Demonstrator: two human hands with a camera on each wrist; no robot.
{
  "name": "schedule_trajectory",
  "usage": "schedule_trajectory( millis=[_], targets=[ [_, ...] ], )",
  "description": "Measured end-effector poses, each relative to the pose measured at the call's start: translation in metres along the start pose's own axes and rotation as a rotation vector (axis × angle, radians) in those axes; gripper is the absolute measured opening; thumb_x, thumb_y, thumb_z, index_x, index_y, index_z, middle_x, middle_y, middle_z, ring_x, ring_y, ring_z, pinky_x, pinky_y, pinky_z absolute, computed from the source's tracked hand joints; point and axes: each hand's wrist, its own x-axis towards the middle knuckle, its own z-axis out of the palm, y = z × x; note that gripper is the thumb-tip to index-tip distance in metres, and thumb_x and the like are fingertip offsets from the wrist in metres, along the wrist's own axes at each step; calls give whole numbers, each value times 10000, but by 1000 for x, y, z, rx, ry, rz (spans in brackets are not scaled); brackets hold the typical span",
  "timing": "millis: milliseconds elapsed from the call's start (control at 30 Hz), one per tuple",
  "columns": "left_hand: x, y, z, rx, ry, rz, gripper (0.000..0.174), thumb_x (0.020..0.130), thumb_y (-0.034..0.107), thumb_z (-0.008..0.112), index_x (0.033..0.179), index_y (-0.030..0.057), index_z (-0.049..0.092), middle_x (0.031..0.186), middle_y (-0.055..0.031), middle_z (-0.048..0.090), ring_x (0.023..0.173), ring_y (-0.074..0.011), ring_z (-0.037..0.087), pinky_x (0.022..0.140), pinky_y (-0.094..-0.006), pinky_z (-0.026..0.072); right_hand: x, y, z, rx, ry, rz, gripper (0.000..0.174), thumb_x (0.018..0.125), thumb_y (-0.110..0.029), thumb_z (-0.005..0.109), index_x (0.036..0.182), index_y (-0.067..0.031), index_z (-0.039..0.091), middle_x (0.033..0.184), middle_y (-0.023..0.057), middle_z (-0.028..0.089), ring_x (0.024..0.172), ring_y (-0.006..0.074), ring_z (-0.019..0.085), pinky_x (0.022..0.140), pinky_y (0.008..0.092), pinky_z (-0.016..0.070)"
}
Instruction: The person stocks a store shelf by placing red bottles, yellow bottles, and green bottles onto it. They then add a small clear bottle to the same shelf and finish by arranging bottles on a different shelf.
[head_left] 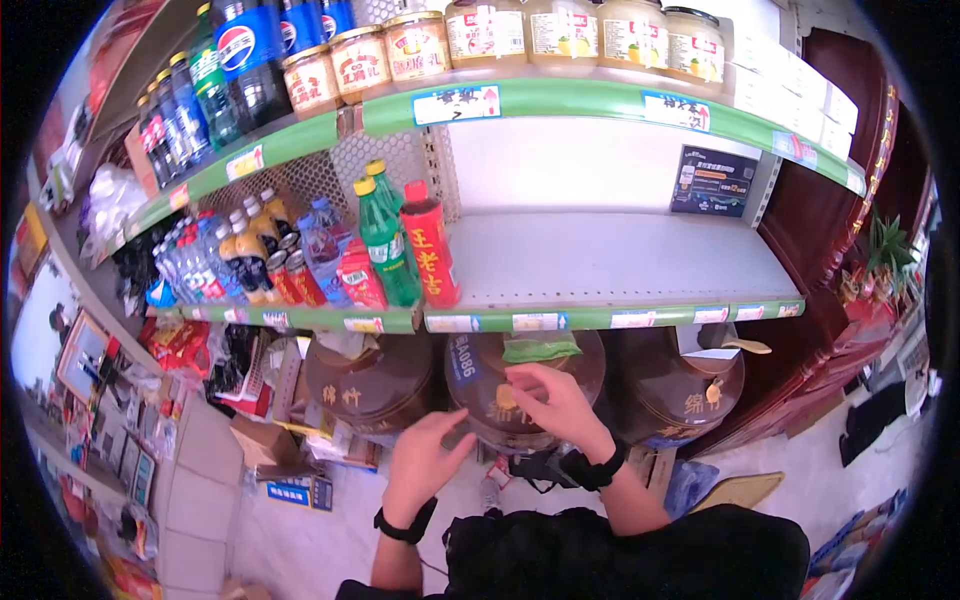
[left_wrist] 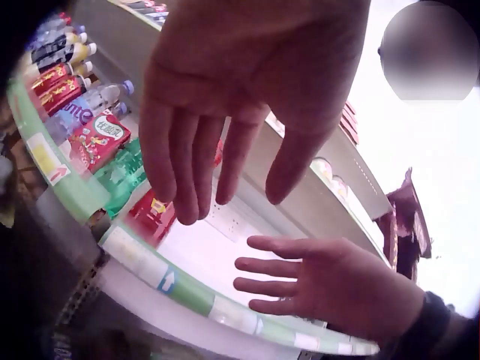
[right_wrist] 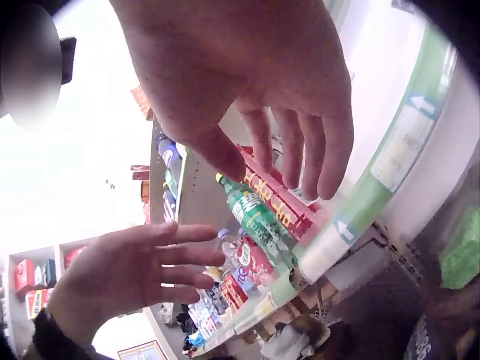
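My left hand and right hand are held up in front of the shelf, palms facing with a gap between them. Neither holds anything. In the left wrist view the fingers of the left hand are loosely straight, and the right hand has its fingers extended. Behind them, on the middle shelf, stands a red-labelled drink bottle at the end of a row. Beside it are green soda bottles and a red carton.
Below the shelf sit three large brown jars, the middle one with a green packet on top. Glass jars and cola bottles line the upper shelf. A cardboard box lies on the floor at the left.
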Motion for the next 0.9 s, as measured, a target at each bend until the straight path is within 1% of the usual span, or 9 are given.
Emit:
schedule_trajectory(
  millis=[67, 100, 233, 300, 400, 500, 733, 867, 900],
  targets=[
    [-43, 11, 16, 75, -71, -14, 352, 848, 205, 744, 1158, 47, 698, 993, -160, 699, 859, -289, 695, 767, -371, 547, -24, 1, -11, 40, -27, 31, 319, 917, -79, 674, 1223, -3, 626, 1096, 124, 713, 981, 198, 693, 833, 313, 557],
    [-68, 13, 30, 82, -81, -32, 347, 872, 257, 688, 1152, 53, 693, 999, -178, 693, 901, -377, 666, 775, -440, 540, -34, 3, -13, 63, -49, 44, 307, 919, -77, 672, 1213, 2, 630, 1084, 120, 718, 973, 191, 695, 836, 310, 557],
    [-173, 40, 72, 70, -254, -189, 369, 900, 302, 663, 1193, 77, 674, 969, -150, 687, 892, -356, 663, 784, -429, 535, -75, 23, -3, 193, -127, 120, 289, 916, -52, 668, 1196, 13, 637, 1055, 107, 717, 962, 168, 688, 843, 295, 559],
    [-224, 47, 93, 14, -295, -265, 373, 919, 309, 636, 1215, 83, 660, 960, -149, 680, 896, -364, 658, 792, -437, 533, -92, 20, 6, 198, -268, 159, 294, 911, -46, 672, 1197, 15, 638, 1050, 108, 713, 960, 168, 685, 844, 296, 560],
    [-282, 84, 96, 34, -280, -389, 381, 931, 301, 618, 1234, 72, 641, 965, -163, 668, 915, -361, 656, 804, -449, 531, -115, 8, 21, 183, -501, 171, 306, 904, -45, 681, 1201, 15, 638, 1050, 106, 705, 964, 165, 678, 845, 301, 559],
    [-323, 106, 99, -27, -250, -469, 401, 936, 304, 607, 1239, 41, 622, 1049, -186, 655, 961, -368, 648, 821, -454, 529, -127, -9, 40, 216, -590, 156, 299, 918, -62, 675, 1202, 19, 633, 1054, 110, 694, 963, 163, 669, 859, 295, 535],
    [-419, 160, 77, 39, 179, -711, 366, 937, 267, 603, 1208, 22, 629, 1076, -182, 655, 1014, -364, 638, 865, -451, 521, -192, 17, 86, 32, -864, 218, 295, 912, -58, 659, 1198, 9, 633, 1041, 97, 692, 943, 154, 646, 852, 282, 506],
    [-505, 191, 56, 184, 537, -884, 316, 936, 243, 607, 1181, 49, 654, 1030, -152, 666, 976, -343, 651, 841, -435, 535, -233, 7, 137, -80, -1058, 241, 306, 902, -56, 660, 1200, 13, 632, 1039, 100, 693, 936, 159, 651, 846, 286, 514],
    [-529, 203, 51, 284, 706, -910, 228, 910, 184, 648, 1098, 63, 695, 989, -131, 688, 917, -323, 673, 789, -411, 552, -243, 13, 161, -51, -1102, 248, 308, 901, -56, 660, 1199, 13, 632, 1036, 100, 693, 935, 161, 652, 845, 288, 516]
  ],
)
